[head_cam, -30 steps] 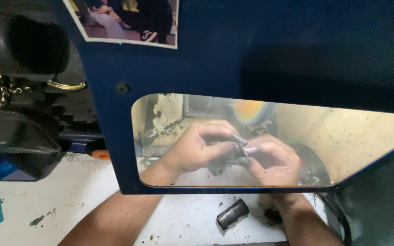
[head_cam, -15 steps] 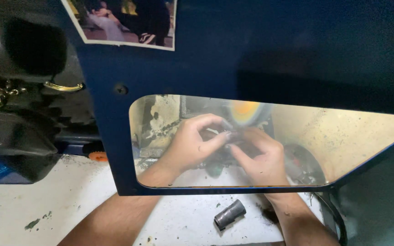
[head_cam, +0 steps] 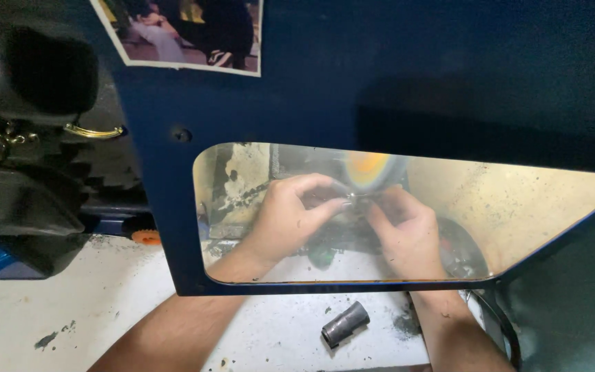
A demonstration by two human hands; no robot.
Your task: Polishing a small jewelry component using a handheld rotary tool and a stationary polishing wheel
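Observation:
Both my hands work behind a scratched clear window (head_cam: 531,213) set in a dark blue guard panel (head_cam: 380,89). My left hand (head_cam: 287,217) and my right hand (head_cam: 408,231) pinch a small dark metal piece (head_cam: 358,200) between their fingertips. They hold it up against a spinning wheel with an orange glow (head_cam: 368,167) just above the fingers. The piece is mostly hidden by the fingers and blurred by the window.
A short dark metal cylinder (head_cam: 344,324) lies on the dirty white bench (head_cam: 105,303) below the guard. Dark machine parts (head_cam: 29,200) with a brass handle (head_cam: 94,131) stand at the left. A photo (head_cam: 187,31) is stuck on the panel's top. A black cable (head_cam: 504,331) curves at the right.
Both hands have moved up and away from me, bringing the small piece closer under the glowing wheel. The cylinder on the bench has not moved.

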